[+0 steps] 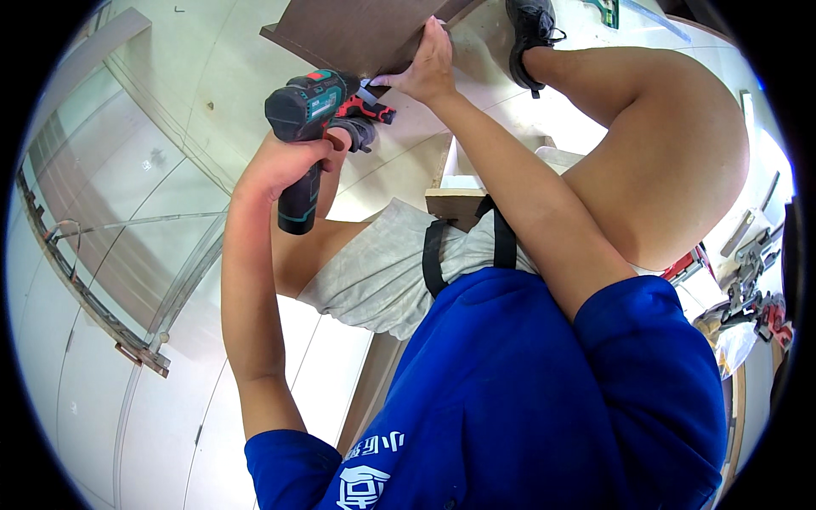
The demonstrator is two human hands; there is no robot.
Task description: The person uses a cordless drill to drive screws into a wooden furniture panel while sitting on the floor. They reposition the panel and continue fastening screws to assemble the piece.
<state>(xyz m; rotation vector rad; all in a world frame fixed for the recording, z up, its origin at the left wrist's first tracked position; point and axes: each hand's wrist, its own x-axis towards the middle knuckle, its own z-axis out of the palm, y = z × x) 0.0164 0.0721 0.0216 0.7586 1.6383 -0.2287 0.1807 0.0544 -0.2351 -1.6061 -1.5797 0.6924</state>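
Observation:
My left hand [297, 161] is wrapped around the handle of a teal and black cordless drill [297, 115]. The drill's front end points right, at the near corner of a dark brown wooden panel [353, 38]. My right hand [429, 68] grips that panel by its right edge, thumb toward the drill and fingers along the side. The drill's tip and any screw there are too hidden to make out. A red and black tool [374, 110] shows just beyond the drill, beside my shoe [357, 132].
An open wooden box or drawer [455, 200] lies between my legs. To the left, a metal-framed glass panel [110, 212] rests on the tiled floor. Assorted tools [752, 272] lie at the right; a green tool [608, 10] sits at the far right. My black shoe [534, 38] flanks the panel.

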